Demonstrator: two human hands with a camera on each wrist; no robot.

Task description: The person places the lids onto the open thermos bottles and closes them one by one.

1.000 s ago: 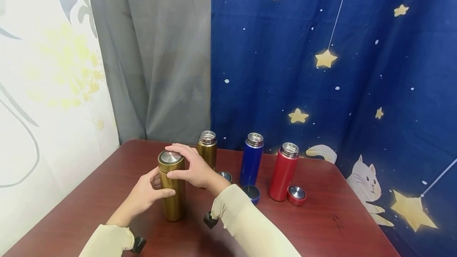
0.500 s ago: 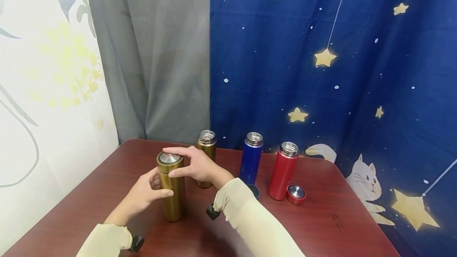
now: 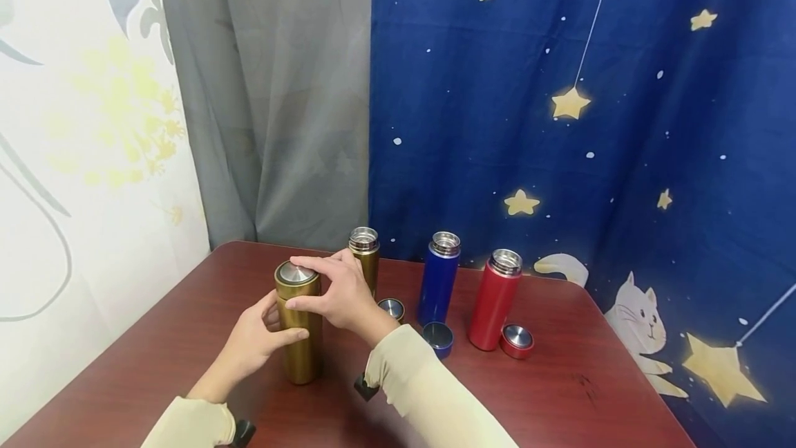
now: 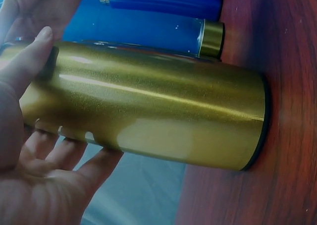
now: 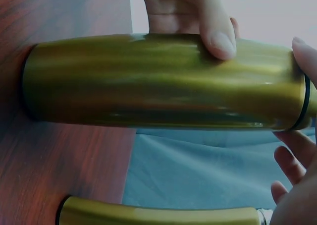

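Note:
A large gold thermos [image 3: 301, 351] stands upright on the table, its lid [image 3: 296, 274] seated on top with a silver disc. My left hand [image 3: 251, 337] grips its body from the left, thumb across the front and fingers behind, as the left wrist view also shows on the gold thermos [image 4: 163, 101]. My right hand [image 3: 338, 292] holds the lid from the right, with the thumb at the near side just by the seam and fingers over the top edge. In the right wrist view, my right hand [image 5: 302, 175] is partly cut off around the lid end.
Behind stand a smaller gold thermos [image 3: 370, 268], a blue thermos [image 3: 439, 289] and a red thermos [image 3: 493, 306], all without lids. Their gold lid [image 3: 392, 308], blue lid [image 3: 438, 339] and red lid [image 3: 517, 341] lie beside them. Curtains [image 3: 485, 123] hang behind the red-brown table [image 3: 547, 393].
My right hand has shifted and turned slightly about the lid, then back, uncovering the small gold and blue lids again. The left hand keeps its grip; the large thermos stays in place.

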